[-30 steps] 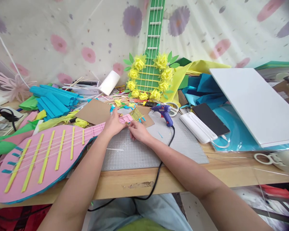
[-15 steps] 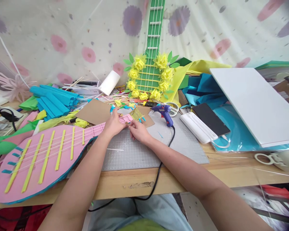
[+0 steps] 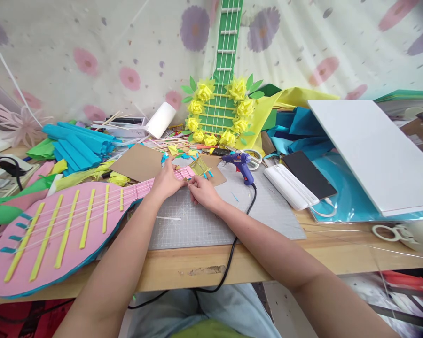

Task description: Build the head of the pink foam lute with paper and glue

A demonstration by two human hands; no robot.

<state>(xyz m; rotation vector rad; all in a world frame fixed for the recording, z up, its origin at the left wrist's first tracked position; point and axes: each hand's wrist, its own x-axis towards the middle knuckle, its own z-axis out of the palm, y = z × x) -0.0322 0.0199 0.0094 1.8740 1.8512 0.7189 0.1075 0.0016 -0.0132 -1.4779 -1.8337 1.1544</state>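
Observation:
A pink paper guitar (image 3: 75,232) with yellow strips and white strings lies slanted across the left of the table. My left hand (image 3: 166,183) is wrapped over its neck, thumb toward my right hand. Just beyond the fingers is the yellow-green headstock (image 3: 199,165), with small blue pegs at its side. My right hand (image 3: 203,191) is pinched closed at the neck's near edge, close to my left thumb. What its fingertips hold is too small and hidden to tell. A blue glue gun (image 3: 240,165) lies to the right of the headstock.
A grey cutting mat (image 3: 261,216) lies under my hands. Behind stands a green guitar (image 3: 218,112) with yellow paper flowers. To the right are a white power bank (image 3: 289,187), a black phone (image 3: 309,174) and a white board (image 3: 377,150). Blue crepe paper (image 3: 81,143) sits left.
Both hands keep almost the same place and grip. The pink guitar's body has shifted very slightly left, and the view has moved a little.

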